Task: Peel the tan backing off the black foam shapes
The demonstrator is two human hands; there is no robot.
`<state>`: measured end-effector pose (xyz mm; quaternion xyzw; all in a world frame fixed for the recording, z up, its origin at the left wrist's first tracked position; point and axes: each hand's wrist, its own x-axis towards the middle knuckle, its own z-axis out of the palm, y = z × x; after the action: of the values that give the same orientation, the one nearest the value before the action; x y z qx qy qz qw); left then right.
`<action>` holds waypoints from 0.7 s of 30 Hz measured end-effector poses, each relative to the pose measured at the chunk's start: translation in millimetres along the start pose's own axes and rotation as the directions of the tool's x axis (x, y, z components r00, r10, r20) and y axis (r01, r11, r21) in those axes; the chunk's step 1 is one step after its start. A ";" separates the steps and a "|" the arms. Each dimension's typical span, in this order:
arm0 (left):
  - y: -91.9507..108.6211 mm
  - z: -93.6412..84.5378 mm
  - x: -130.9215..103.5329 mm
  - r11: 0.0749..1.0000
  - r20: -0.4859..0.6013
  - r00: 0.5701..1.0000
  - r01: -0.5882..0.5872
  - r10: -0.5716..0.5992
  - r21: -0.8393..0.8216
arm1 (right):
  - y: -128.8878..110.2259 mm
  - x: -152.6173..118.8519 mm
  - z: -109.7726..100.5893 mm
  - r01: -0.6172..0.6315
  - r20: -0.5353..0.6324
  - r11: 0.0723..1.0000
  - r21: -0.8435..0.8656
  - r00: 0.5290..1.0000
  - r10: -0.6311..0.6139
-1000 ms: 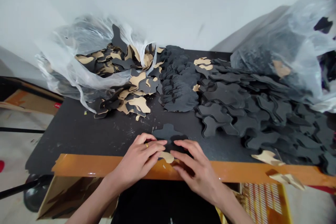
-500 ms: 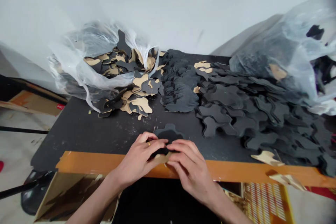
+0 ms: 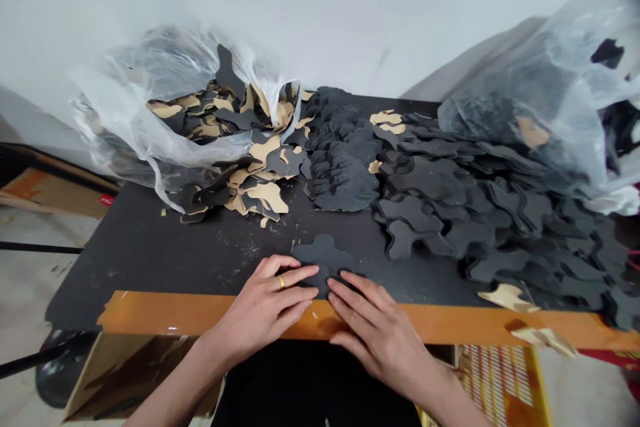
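A dark grey, wavy-edged cut-out piece [image 3: 323,252] lies flat near the table's front edge. My left hand [image 3: 275,293] rests on its left side, fingers stretched out and a ring on one finger. From the right, my right hand [image 3: 367,317] lays its spread fingertips on the piece's lower part. Neither hand grips anything. Beyond the piece stands a long stack of similar dark pieces [image 3: 340,180]. Dark pieces with tan backs [image 3: 265,197] lie heaped to the left of that stack.
On the left, an open clear plastic bag [image 3: 185,153] holds dark and tan pieces. Layered dark cut-outs [image 3: 425,180] cover the table's right side, beside another filled plastic bag [image 3: 530,93]. Orange tape [image 3: 165,313] runs along the front edge. Below are a cardboard box [image 3: 125,373] and yellow crate [image 3: 500,373].
My fingers were curled together over the piece, with a tan strip between the thumbs. Now both hands lie flatter and slightly apart, and the strip no longer shows there.
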<state>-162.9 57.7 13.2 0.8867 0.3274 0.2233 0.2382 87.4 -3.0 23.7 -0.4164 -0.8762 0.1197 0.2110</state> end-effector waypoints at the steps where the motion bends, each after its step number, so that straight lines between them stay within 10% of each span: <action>1: -0.2 2.3 -2.6 1.000 -0.029 1.000 -0.007 0.007 0.011 | 0.3 -1.5 1.5 -0.004 0.015 1.000 -0.012 1.000 0.005; 12: 26.8 9.7 -1.3 0.933 -0.071 0.935 0.339 -0.348 -0.118 | -5.0 12.9 17.6 -0.314 -0.088 0.947 0.070 0.943 0.320; 21: 29.4 8.8 -8.1 0.902 -0.110 0.940 0.271 -0.324 -0.335 | -5.7 16.5 6.1 -0.357 -0.023 0.763 0.539 0.899 0.437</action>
<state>-149.6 29.9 21.1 0.7553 0.4377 0.3054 0.3804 71.4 6.1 25.0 -0.5271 -0.6837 0.3640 0.3496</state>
